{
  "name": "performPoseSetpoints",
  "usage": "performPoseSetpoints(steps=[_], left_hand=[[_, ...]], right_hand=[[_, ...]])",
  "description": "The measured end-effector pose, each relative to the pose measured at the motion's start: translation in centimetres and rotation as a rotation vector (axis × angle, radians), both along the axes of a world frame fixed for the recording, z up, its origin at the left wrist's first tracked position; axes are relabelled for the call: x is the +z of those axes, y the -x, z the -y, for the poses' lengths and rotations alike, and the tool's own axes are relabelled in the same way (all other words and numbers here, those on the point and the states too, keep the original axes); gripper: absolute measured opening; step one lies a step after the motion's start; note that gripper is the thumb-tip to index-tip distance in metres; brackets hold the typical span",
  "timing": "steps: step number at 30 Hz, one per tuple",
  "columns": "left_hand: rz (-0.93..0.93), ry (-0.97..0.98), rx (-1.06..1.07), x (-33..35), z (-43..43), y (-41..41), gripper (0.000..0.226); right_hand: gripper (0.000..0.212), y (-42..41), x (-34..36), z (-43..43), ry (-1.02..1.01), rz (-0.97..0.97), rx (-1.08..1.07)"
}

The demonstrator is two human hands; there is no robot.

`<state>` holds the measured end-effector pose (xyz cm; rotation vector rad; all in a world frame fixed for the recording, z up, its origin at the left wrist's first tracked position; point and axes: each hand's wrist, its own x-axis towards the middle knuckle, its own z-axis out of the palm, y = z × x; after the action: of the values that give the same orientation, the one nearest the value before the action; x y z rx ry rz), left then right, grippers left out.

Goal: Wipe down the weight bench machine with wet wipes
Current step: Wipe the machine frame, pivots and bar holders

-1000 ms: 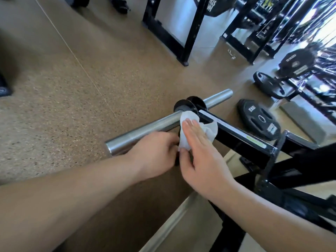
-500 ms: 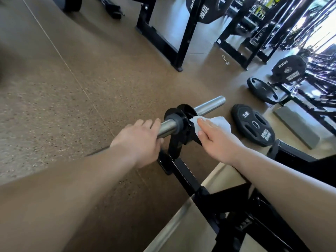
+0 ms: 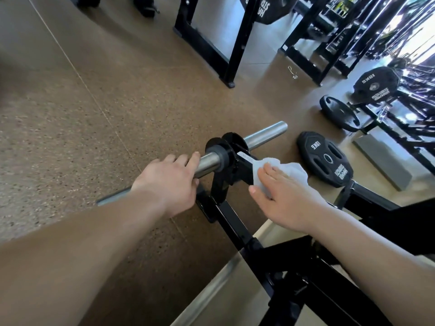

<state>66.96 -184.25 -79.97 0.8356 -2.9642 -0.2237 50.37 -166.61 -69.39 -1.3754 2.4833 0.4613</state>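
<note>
A steel bar [image 3: 263, 135] runs through black collars [image 3: 223, 154] on the black frame of the weight bench machine [image 3: 237, 229]. My left hand [image 3: 169, 182] is wrapped around the bar just left of the collars. My right hand [image 3: 284, 196] lies flat with a white wet wipe [image 3: 292, 169] under its fingers, pressed on the black frame arm right of the collars. The wipe sticks out beyond the fingertips.
A black 10 kg plate [image 3: 324, 158] lies on the brown rubber floor to the right of the bar. More plates [image 3: 339, 112] and a loaded rack [image 3: 374, 85] stand farther right. Black rack uprights [image 3: 235, 43] rise behind. A grey block [image 3: 381, 158] sits at the right.
My left hand has stayed closed on the bar. My right hand slid the wipe from the collar onto the frame arm to the right, now pressing flat. The view shifted slightly.
</note>
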Motion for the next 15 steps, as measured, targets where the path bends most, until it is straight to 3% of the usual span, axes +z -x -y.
performPoseSetpoints(steps=[6, 9, 15], left_hand=[[-0.005, -0.017, 0.033, 0.2, -0.6, -0.1, 0.066], [-0.015, -0.035, 0.027, 0.0, -0.5, -0.1, 0.065], [0.000, -0.040, 0.041, 0.2, -0.4, 0.0, 0.062]], right_hand=[[0.027, 3.1, -1.2, 3.6, 0.395, -0.126, 0.039], [0.039, 3.6, -3.7, 4.7, 0.310, -0.018, 0.076], [0.065, 1.5, -2.6, 1.9, -0.006, -0.080, -0.021]])
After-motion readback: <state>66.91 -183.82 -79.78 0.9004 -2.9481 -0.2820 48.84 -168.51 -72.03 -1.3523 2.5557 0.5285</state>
